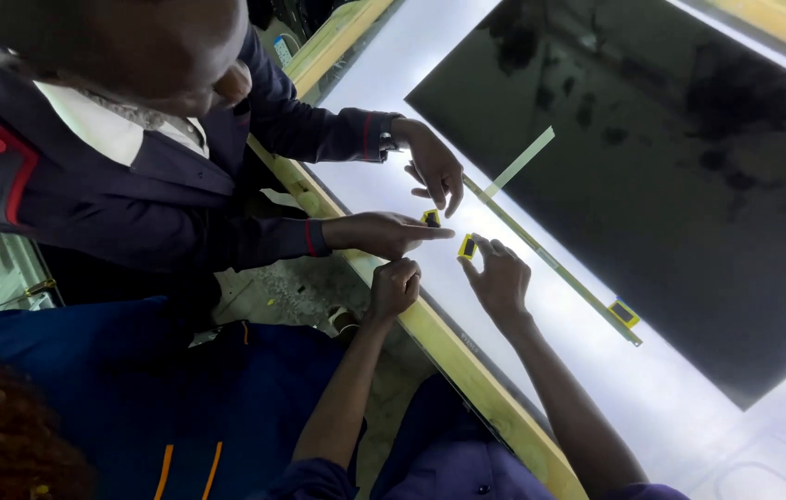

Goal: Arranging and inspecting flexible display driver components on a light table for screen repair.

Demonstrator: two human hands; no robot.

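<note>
Far left: a co-worker in a dark jacket (133,176) leaning over the lit tabletop (671,407), one hand (383,233) flat and pointing, a small yellow clip (431,218) at its fingertips. Other co-worker hand (434,167) just above, fingers loosely curled down toward the same clip. Below these, left hand (395,287) clenched into a loose fist at the wooden frame edge (467,361), nothing visibly grasped. Just right of it, right hand (499,278) pinching a second yellow clip (468,246) between thumb and fingertips, close above the glowing surface. Further right, a thin strip (550,264) running diagonally along the lower edge of a dark panel (652,167), with a pale ribbon (518,163) rising from it. Near the strip's far end, a third yellow tab (623,313) lying on the tabletop, well apart from all hands.
</note>
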